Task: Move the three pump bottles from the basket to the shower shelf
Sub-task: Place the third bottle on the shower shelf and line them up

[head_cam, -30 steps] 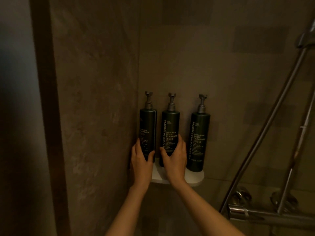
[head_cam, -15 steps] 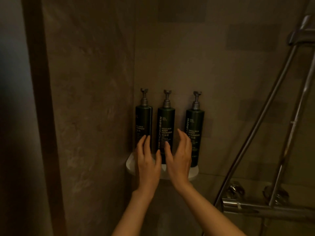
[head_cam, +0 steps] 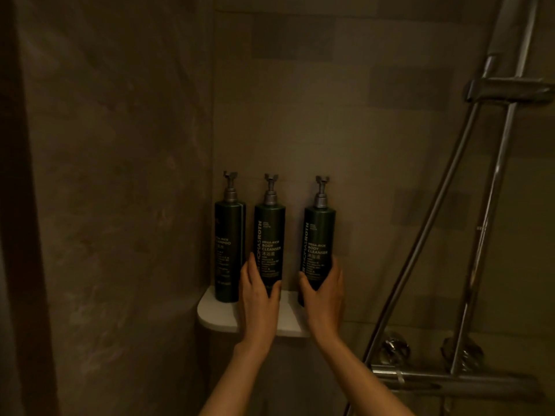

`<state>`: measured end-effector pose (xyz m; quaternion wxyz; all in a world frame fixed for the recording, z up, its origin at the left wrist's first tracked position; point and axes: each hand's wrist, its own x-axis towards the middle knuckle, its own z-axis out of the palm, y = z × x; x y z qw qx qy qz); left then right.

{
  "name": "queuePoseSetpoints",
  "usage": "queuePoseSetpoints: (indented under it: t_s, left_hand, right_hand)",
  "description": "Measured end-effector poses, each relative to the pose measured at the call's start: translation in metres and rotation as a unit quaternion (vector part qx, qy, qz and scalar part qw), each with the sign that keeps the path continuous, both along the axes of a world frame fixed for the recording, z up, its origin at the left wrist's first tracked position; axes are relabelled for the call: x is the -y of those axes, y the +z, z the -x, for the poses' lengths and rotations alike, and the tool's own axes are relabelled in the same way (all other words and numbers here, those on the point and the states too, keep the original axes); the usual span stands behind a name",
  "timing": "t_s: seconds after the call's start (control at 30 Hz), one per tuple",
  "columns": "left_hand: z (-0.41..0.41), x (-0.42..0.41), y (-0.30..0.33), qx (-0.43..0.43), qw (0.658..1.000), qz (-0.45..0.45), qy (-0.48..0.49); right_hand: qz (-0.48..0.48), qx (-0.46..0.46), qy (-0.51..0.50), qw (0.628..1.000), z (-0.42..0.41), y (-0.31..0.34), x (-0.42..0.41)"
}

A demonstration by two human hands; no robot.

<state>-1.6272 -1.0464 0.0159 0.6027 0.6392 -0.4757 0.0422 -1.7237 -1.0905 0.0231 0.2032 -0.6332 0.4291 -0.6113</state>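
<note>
Three dark green pump bottles stand upright in a row on the white corner shelf [head_cam: 216,313]. The left bottle [head_cam: 228,244], labelled shampoo, stands free against the side wall. My left hand [head_cam: 259,298] wraps the lower part of the middle bottle [head_cam: 269,235], a body cleanser. My right hand [head_cam: 324,292] grips the lower part of the right bottle [head_cam: 319,238], also a body cleanser. Both held bottles appear to rest on the shelf, though my hands hide their bases. The basket is out of view.
Brown tiled walls meet in the corner behind the shelf. A chrome shower rail [head_cam: 492,205] and hose [head_cam: 426,235] rise at the right. The mixer bar with its knobs [head_cam: 450,379] sits below them, close to my right forearm.
My hands let go of the left and middle bottles, opened, then shifted one bottle to the right. They now grip the middle and right bottles. The view has come closer.
</note>
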Motion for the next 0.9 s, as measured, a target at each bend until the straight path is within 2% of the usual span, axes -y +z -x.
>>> queuePoseSetpoints:
  t_s: [0.5,0.9]
  left_hand:
    - [-0.0006,0.0017,-0.0040,0.017,1.000,-0.006,0.016]
    - [-0.0003,0.0014,-0.0030,0.029,0.999,-0.016,0.017]
  right_hand:
    - [0.004,0.031,0.055,0.998,-0.0040,0.0008,-0.0032]
    - [0.007,0.028,0.053,0.998,-0.0027,0.0020,-0.0040]
